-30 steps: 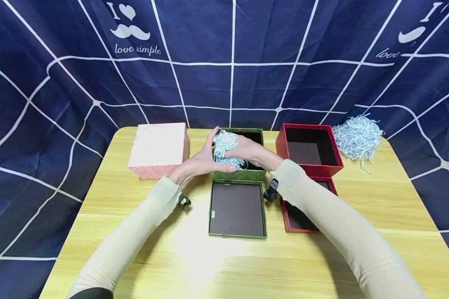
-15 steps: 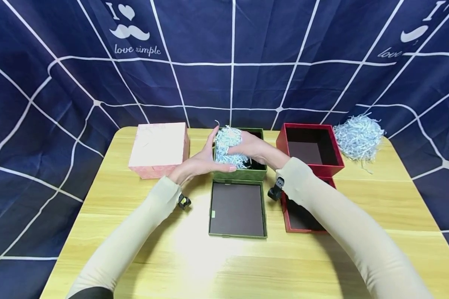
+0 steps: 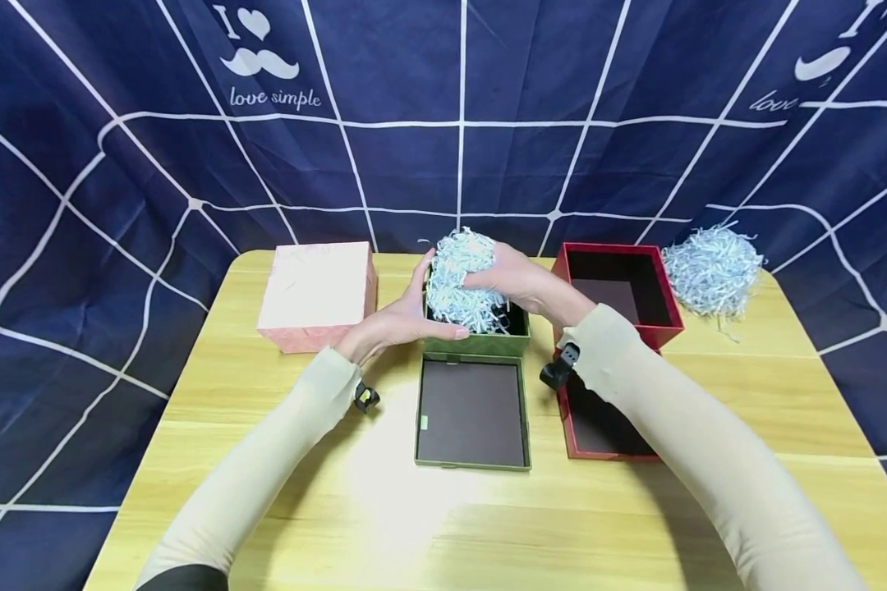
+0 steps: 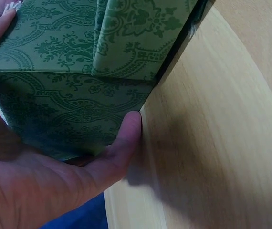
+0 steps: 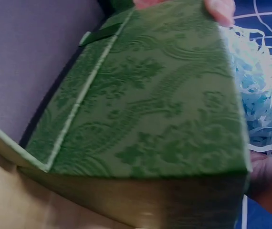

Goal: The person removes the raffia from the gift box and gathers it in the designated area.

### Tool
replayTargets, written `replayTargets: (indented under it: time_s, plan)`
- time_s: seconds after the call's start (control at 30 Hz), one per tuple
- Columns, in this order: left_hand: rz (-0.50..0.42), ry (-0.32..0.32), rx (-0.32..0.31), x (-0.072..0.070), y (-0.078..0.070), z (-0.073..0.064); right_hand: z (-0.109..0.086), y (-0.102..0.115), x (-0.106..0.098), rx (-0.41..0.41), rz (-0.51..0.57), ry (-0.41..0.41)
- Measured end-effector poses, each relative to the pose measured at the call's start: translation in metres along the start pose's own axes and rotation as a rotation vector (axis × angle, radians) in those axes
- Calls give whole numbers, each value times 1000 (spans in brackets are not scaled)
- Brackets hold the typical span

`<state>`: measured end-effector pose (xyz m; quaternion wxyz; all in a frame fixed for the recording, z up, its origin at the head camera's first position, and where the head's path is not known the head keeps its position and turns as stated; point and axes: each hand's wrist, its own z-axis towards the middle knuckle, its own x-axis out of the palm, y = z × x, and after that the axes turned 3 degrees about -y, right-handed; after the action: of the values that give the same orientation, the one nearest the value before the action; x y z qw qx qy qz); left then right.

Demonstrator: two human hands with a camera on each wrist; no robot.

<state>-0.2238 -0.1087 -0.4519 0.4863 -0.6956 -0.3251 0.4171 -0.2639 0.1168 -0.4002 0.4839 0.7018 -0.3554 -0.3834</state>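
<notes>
My left hand (image 3: 395, 322) holds the left side of a green patterned box (image 3: 491, 345); its thumb lies along the front wall and its fingers reach round to the back. In the left wrist view, the thumb and a fingertip touch the outside of the box (image 4: 55, 102). With my right hand (image 3: 521, 281) I grip a big clump of light blue shredded paper (image 3: 454, 283), which bulges above the box's rim. The dark inside of the box is partly hidden behind it. Loose strands of shredded paper (image 5: 260, 90) stick out in the right wrist view. The box's lid (image 3: 473, 410) lies open in front.
A closed pink box (image 3: 314, 287) stands to the left. On the right is an open red box (image 3: 602, 287) with its lid (image 3: 602, 419) flat in front, partly under my right sleeve. Another heap of shredded paper (image 3: 713, 271) sits at the far right. A blue curtain hangs behind.
My right hand has risen up and to the right with the shredded paper, and more of the clump shows above the green box. The left hand stays on the box.
</notes>
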Motion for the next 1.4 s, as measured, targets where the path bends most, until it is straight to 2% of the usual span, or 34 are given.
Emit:
replayTargets:
  time_s: [0.33, 0.53, 0.7, 0.9, 1.1, 1.4]
  plan:
    - [12, 6, -37, 2, 3, -3, -9, 12, -10, 20, 15, -33]
    - [-1, 8, -16, 1, 2, -3, -15, 20, -18, -44, 33, -25]
    - [-18, 15, -6, -1, 2, -5, -23, 27, -26, -62, 38, -42]
    - [-11, 17, -18, -2, 2, -4, -32, 37, -39, -118, 116, -63]
    - [-2, 25, -20, -2, 1, -5, -46, 45, -52, -149, 140, -114]
    - [3, 23, -42, -3, 1, -4, -70, 51, -73, -196, 196, -145]
